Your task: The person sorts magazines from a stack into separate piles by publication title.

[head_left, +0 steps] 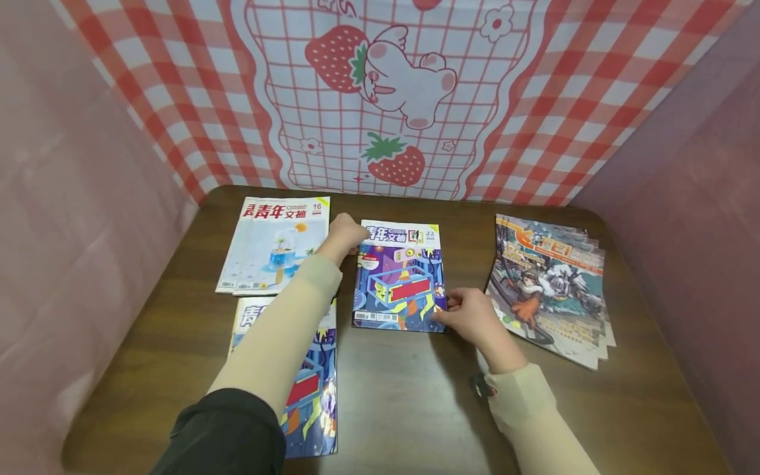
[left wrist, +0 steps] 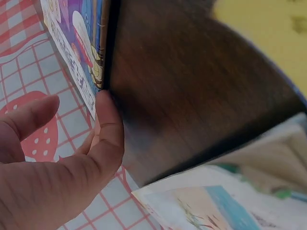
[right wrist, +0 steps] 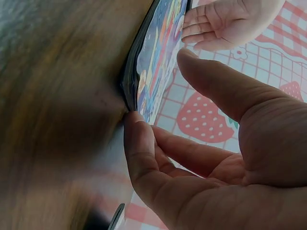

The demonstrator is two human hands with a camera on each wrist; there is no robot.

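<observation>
A purple-and-blue magazine point(head_left: 399, 280) lies flat in the middle of the table, its cover facing up. At its upper left edge is my left hand point(head_left: 347, 234); in the left wrist view a fingertip point(left wrist: 106, 103) touches the magazine's corner while the thumb stands away from it. My right hand point(head_left: 475, 318) is at the lower right corner. There the right wrist view has a fingertip point(right wrist: 135, 127) against the edge of the pages, with the thumb point(right wrist: 211, 76) raised apart from the cover.
White magazines point(head_left: 270, 247) overlap at the left back. Below them another purple magazine point(head_left: 315, 422) lies partly hidden under my left arm. A fanned pile of dark comic magazines point(head_left: 546, 290) is on the right. Behind the table point(head_left: 410, 402) hangs a red checked cloth point(head_left: 380, 99).
</observation>
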